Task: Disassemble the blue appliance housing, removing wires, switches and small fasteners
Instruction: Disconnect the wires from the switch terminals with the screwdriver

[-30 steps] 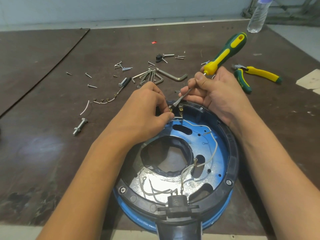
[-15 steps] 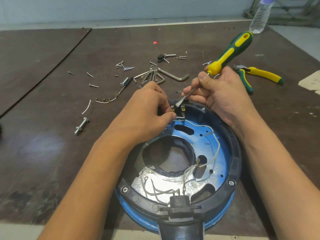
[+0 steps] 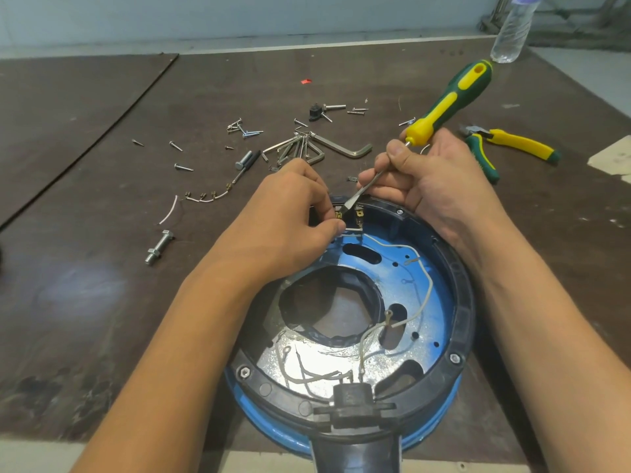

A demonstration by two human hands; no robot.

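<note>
Blue housing (image 3: 440, 291) lies open side up at the near edge of the surface (image 3: 102, 319). Its black neck (image 3: 355, 452) reaches past that edge toward the viewer. A black rim ring (image 3: 467, 302) runs round the housing, and a white wire (image 3: 428, 288) loops across the blue floor inside.

Work point is the far rim, at the switch terminals (image 3: 359, 213).
- Left hand (image 3: 290, 216): fingers curled, thumb and forefinger pinching a brass connector (image 3: 339, 216) at the terminals.
- Right hand (image 3: 433, 179): fingers clenched round the metal shaft of the screwdriver (image 3: 450, 100), flat tip set down just beside the connector. The green-and-yellow handle slants up and away to the right.

Both forearms cross the housing's sides, with the right wrist resting over the rim.

Beyond the hands:
- hex keys (image 3: 341, 148) lie fanned out
- loose screws (image 3: 246, 129) are scattered near them
- short wire pieces (image 3: 205, 198) with terminals lie to the left
- a bolt (image 3: 158, 247) lies alone, well apart from the housing

Pliers (image 3: 512, 145) lie just right of the right hand. A bottle (image 3: 512, 29) stands at the far right.

A board seam (image 3: 102, 131) cuts diagonally across the left side. Open brown board runs between it and the left forearm.
</note>
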